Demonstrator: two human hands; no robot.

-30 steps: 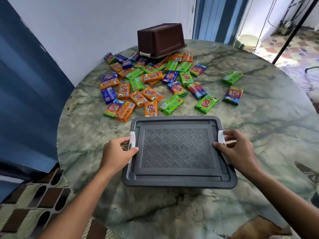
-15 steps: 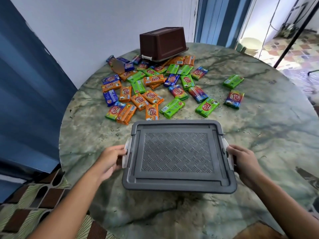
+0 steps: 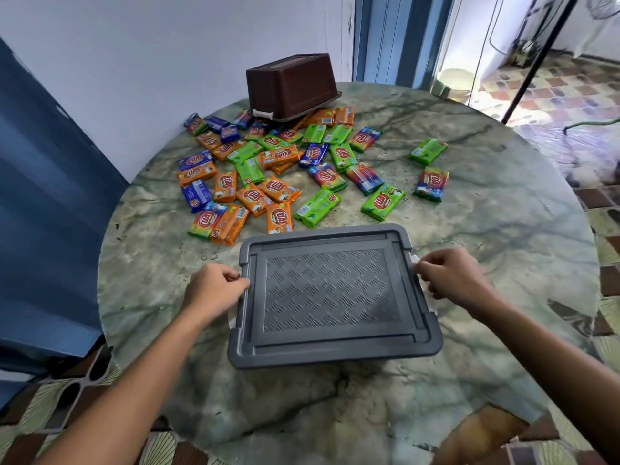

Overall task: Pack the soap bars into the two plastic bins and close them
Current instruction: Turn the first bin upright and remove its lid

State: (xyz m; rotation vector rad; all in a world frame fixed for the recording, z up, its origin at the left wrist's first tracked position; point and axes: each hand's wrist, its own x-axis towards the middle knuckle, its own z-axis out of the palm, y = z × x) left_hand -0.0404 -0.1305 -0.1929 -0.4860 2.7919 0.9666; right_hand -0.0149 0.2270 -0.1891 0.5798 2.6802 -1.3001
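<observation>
A grey plastic bin point(image 3: 332, 344) with its patterned lid on stands on the table in front of me. My left hand point(image 3: 213, 290) curls its fingers at the lid's left edge, above a white latch point(image 3: 231, 318) that sticks out from the side. At the lid's right edge my right hand point(image 3: 451, 280) pinches the other white latch point(image 3: 415, 260). Beyond the bin, several soap bars point(image 3: 278, 189) in orange, green and blue wrappers lie scattered. A brown bin point(image 3: 290, 83) rests upside down at the back, partly on some bars.
The round green marble table point(image 3: 503, 246) carries everything. Two soap bars point(image 3: 431, 184) lie apart to the right. A blue panel point(image 3: 50, 196) stands at the left, a white wall behind, an open doorway at the back right.
The white latches, which lay on top of the lid a second ago, now hang outward. Both hands dropped to the bin's sides, then came back up to the lid's edges.
</observation>
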